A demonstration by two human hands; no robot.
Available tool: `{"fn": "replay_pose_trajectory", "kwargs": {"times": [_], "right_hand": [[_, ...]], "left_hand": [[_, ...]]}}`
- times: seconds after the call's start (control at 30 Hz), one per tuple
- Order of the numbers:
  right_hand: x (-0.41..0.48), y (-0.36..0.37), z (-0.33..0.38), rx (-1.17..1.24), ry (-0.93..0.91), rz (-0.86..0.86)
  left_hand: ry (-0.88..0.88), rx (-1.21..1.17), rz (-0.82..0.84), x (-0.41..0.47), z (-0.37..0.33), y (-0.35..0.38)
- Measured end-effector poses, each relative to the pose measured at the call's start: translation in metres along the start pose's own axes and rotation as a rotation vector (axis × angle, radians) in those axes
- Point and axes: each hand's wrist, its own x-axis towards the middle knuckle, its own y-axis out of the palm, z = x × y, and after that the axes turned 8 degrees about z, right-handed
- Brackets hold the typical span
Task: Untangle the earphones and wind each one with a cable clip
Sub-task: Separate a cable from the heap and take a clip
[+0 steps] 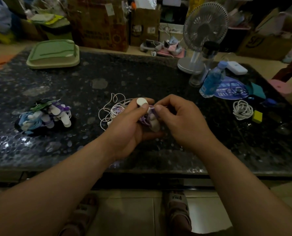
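White clip points away | left hand grips it | right fingers pinch purple cable

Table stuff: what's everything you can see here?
table: one, dark speckled, centre
purple earphones: one, purple, in both hands
cable clip: one, white, under left thumb
white earphones: one tangle, white, behind left hand
wound earphones pile: one, mixed colours, table's left
coiled cable: one, white, table's right
yellow block: one, yellow, beside coiled cable
bottle: one, blue, back right
fan: one, pale grey, back right
green tray: one, green, back left
boxes: several, brown, beyond table
left hand: one, holds purple earphones
right hand: one, pinches purple earphones
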Motion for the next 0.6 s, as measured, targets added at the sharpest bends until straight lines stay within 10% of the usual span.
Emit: {"fn": "replay_pose_trajectory", "kwargs": {"times": [0.6], "right_hand": [[0.0026, -0.0018, -0.0022, 0.211, 0.093, 0.007]], "left_hand": [[0.067, -0.001, 0.020, -0.0030, -0.0074, 0.0015]]}}
